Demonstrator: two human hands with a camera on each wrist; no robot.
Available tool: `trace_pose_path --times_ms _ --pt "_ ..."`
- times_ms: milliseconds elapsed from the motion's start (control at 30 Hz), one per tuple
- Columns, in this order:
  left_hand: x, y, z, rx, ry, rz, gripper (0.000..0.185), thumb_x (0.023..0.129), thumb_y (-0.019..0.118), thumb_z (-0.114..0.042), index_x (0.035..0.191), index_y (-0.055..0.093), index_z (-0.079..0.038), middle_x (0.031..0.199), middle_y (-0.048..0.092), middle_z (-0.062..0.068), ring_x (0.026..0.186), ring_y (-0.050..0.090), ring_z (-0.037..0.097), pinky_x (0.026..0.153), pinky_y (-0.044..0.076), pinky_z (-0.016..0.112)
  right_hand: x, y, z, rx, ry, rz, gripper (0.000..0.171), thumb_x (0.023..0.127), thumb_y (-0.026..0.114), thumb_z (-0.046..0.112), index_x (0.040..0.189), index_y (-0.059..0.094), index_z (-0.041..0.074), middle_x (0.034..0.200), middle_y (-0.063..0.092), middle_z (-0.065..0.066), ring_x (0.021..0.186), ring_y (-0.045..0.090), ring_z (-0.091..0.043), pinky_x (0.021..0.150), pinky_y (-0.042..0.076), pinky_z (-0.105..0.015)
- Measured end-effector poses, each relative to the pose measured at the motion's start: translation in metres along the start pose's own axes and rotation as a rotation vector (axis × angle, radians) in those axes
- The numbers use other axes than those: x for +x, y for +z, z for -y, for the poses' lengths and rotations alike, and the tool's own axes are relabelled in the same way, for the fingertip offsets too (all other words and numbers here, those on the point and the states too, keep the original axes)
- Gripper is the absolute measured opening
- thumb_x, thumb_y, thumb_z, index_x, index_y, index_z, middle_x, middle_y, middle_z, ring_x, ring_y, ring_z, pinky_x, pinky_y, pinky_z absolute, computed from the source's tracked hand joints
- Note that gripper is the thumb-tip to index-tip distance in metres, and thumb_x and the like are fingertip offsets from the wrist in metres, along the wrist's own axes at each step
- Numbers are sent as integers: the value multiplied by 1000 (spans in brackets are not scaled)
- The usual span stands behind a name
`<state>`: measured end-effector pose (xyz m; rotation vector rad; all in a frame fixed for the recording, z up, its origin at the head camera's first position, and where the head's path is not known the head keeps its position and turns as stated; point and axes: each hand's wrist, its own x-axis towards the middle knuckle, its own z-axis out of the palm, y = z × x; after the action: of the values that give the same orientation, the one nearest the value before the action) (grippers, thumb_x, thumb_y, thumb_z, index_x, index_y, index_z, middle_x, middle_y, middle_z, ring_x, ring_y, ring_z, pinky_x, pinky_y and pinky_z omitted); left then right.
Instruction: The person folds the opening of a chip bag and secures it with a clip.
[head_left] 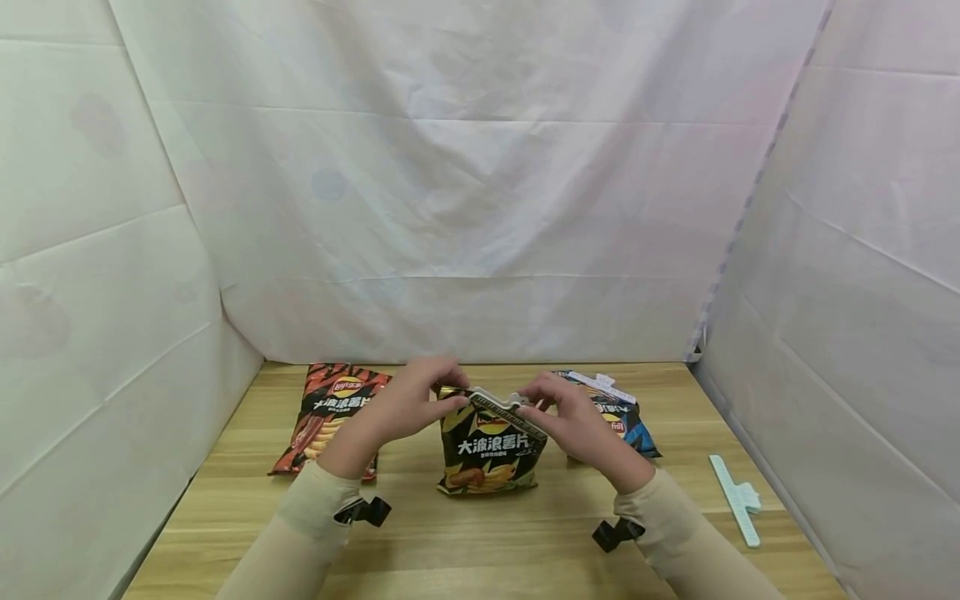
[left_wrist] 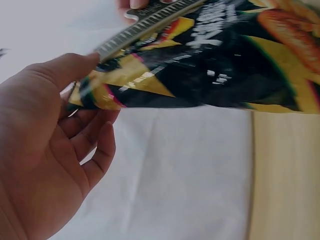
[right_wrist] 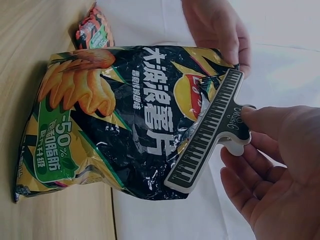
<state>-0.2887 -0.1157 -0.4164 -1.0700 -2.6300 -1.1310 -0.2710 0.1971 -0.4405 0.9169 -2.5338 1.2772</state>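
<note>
Right wrist view: black-and-yellow chip bag [right_wrist: 125, 120], top clamped by black clip [right_wrist: 207, 132]

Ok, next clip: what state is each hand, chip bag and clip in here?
Black chip bag: upright on the table, top clamped by a clip.
Black clip: across the bag's top.
Left hand: pinches the bag's top corner.
Right hand: pinches the clip's handle.
Red chip bag: lying flat.
Blue chip bag: lying, white clip on top.
White clip: lying loose on the table.

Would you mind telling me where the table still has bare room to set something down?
Free: the front strip of the wooden table between the sleeves, and the patch between the blue bag and the loose white clip. Crowded: the back row, red bag to black bag.
</note>
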Motion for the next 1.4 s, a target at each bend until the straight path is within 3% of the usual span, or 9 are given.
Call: trace_pose_path --times_ms 167,300,367,533,667,900,1100,1400 --pt "-15 15 20 -126 -162 7 40 103 81 -43 138 69 -27 136 69 -5 124 66 23 99 57 53 -2 0 0 2 -5 -4 17 105 80 17 121 80 21 113 70 7 97 68 -13 87 60 -41" --pt "-29 30 31 -221 -320 46 77 100 82 -52 160 54 -13 157 58 14 139 58 41 106 53 64 -2 1 -2 5 -13 -10 17 105 80 17 121 80 21 113 71 6 97 69 -13 86 60 -38" --pt "-35 39 36 -241 -359 64 83 99 83 -52 162 50 -10 159 56 18 144 55 45 110 50 66 -2 2 -2 9 -13 -10 16 105 80 17 121 80 20 113 71 6 97 69 -13 86 60 -38" --pt "-45 60 48 -319 -335 108 83 97 88 -45 164 48 -14 159 56 13 148 52 41 118 44 66 -2 1 0 14 -11 -6 17 105 80 17 122 80 20 113 70 5 98 68 -14 87 60 -39" --pt "-50 76 56 -385 -323 145 97 94 92 -38 171 37 -17 163 53 12 148 52 39 120 41 65 -2 1 1 7 -4 -2 18 106 79 17 123 80 20 114 70 6 99 68 -14 87 60 -40" --pt "-56 103 65 -456 -293 186 88 91 95 -21 164 46 -16 153 63 6 141 60 31 121 42 58 -3 1 2 4 -4 3 19 106 79 17 125 79 18 115 70 5 99 68 -14 87 60 -38" --pt "-60 111 67 -440 -323 197 80 92 94 -19 159 52 -9 144 70 7 131 67 28 115 49 52 -4 2 1 12 -17 40 23 106 77 10 129 77 16 118 71 5 103 68 -15 89 61 -42" --pt "-59 114 72 -438 -332 183 74 93 94 -20 155 57 -8 137 73 5 125 70 24 111 52 47 -7 3 -3 -10 -31 76 32 107 74 6 137 70 17 121 71 5 107 68 -16 91 60 -40"
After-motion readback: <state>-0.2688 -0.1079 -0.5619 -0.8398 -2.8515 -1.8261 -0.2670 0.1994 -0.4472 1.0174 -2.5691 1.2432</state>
